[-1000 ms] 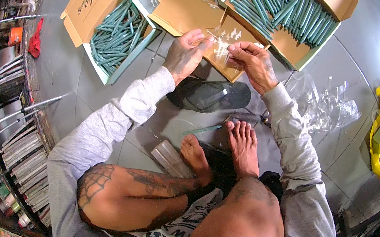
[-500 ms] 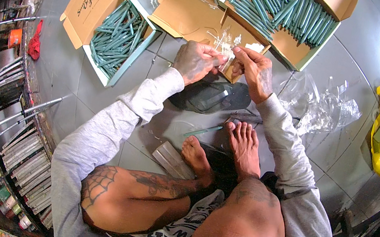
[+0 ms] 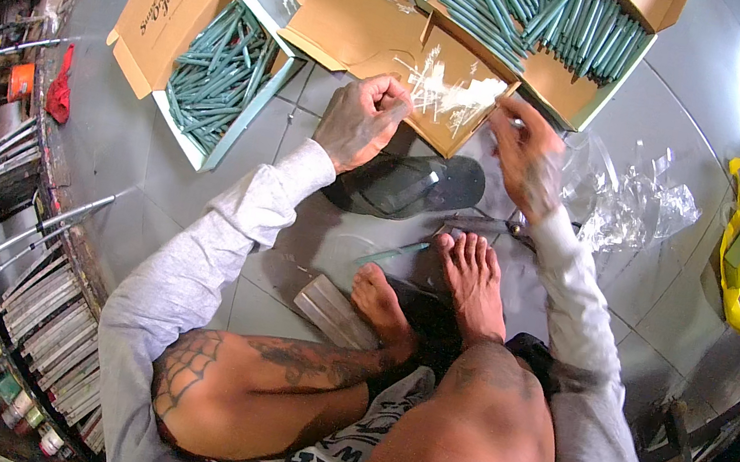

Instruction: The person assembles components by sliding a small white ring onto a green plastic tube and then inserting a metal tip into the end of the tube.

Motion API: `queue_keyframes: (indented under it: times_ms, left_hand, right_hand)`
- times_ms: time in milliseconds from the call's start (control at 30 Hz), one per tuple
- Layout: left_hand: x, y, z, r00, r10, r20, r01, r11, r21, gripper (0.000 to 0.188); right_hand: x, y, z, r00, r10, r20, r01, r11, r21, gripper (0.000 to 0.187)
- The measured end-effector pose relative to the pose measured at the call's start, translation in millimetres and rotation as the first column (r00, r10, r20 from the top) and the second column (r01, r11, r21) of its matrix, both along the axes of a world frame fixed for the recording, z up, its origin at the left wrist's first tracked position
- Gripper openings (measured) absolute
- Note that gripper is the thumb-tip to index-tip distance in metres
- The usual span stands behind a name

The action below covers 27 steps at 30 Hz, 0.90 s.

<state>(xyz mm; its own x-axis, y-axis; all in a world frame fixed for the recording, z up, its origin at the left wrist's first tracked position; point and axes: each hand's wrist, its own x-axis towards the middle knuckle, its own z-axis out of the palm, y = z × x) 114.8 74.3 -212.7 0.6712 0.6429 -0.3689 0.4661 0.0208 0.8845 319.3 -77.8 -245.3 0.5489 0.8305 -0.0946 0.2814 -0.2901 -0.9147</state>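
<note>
Overhead, green sticks [image 3: 538, 8] filling carton [image 3: 599, 113].

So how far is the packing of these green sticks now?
Done: two cardboard boxes already hold green sticks. In hand: left hand and right hand hold a clear plastic sleeve. Left: one green stick on the floor and loose clear sleeves.

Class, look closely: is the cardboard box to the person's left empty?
No, the box on the left holds a pile of slim green sticks.
</note>
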Motion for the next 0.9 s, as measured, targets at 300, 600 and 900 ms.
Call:
queue_keyframes:
  times_ms: [300, 600, 900]
  left_hand:
    - [-9, -40, 29, 0.996, -0.05, 0.074, 0.076, 0.906, -0.417, 0.039]
    - [-13, -55, 31, 0.999, -0.005, 0.054, 0.022, 0.951, -0.308, 0.034]
    - [-13, -63, 37, 0.996, 0.063, 0.066, -0.033, 0.925, -0.379, 0.035]
  right_hand:
    - [31, -169, -9, 0.642, 0.56, 0.524, -0.412, 0.828, -0.38, 0.043]
    - [43, -185, -6, 0.491, 0.638, 0.594, -0.284, 0.761, -0.583, 0.038]
    - [41, -198, 4, 0.351, 0.745, 0.567, -0.346, 0.666, -0.661, 0.042]
